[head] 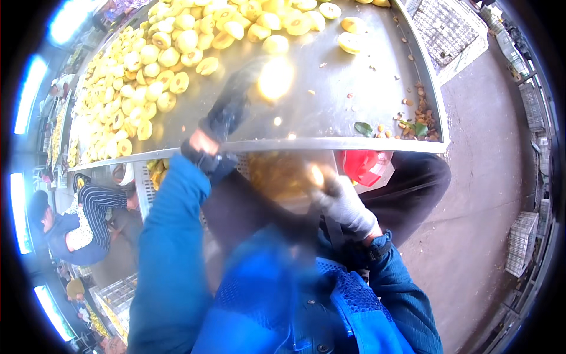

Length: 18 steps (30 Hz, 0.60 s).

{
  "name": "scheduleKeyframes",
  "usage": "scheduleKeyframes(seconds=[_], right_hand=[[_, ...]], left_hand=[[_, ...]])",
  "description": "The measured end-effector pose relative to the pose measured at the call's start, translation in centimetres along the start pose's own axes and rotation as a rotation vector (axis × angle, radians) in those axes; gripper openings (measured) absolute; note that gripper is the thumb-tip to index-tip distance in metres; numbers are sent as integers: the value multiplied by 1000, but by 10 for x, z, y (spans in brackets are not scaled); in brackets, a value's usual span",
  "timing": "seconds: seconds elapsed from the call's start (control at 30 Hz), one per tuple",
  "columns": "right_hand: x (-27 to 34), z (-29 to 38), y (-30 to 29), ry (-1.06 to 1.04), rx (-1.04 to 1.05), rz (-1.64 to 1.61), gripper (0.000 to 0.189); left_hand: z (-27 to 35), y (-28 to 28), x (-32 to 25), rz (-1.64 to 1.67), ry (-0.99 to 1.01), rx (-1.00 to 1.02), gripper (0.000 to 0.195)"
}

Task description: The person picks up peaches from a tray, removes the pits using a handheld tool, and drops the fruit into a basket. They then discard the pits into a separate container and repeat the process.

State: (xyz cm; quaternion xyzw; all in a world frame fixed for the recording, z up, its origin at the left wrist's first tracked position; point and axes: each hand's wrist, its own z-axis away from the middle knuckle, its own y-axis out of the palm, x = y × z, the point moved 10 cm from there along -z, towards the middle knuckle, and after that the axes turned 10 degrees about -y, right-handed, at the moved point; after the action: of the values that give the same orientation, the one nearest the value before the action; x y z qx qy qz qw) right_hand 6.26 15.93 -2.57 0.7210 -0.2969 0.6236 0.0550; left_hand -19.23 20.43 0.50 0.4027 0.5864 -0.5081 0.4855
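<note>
My left hand [232, 104], in a dark glove, reaches over the sheet-metal table [318, 97] and is smeared by motion. Whether it holds anything cannot be made out. Halved yellow stone fruit [172, 57] lie heaped on the table, beyond and to the left of this hand. Below the table's near edge is my right hand [347, 205], in a pale grey glove. A bright glint shows at its blurred fingers, so its grip is unclear. In front of it, over my lap, sits a blurred container of yellowish-brown contents [276, 177].
Fruit pits [424, 115] and green leaves [363, 128] gather in the table's near right corner. A red plastic item [366, 167] sits under the edge. White plastic crates [522, 243] stand on the floor at right. Another person [84, 225] sits at left.
</note>
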Motion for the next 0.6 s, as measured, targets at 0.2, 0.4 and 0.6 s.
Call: scheduleKeyframes(seconds=[0.2,0.4,0.6], right_hand=[[42,-44,-4,-6,-81,579,46],[86,-40,-7,-62,-230,656,21],[86,-30,3,43,-284,530,23]], left_hand=[[115,63,-82,-675,277,-494,54],[125,85,-116,-225,323,-571,43],[125,93,-108,114,184,-603,42]])
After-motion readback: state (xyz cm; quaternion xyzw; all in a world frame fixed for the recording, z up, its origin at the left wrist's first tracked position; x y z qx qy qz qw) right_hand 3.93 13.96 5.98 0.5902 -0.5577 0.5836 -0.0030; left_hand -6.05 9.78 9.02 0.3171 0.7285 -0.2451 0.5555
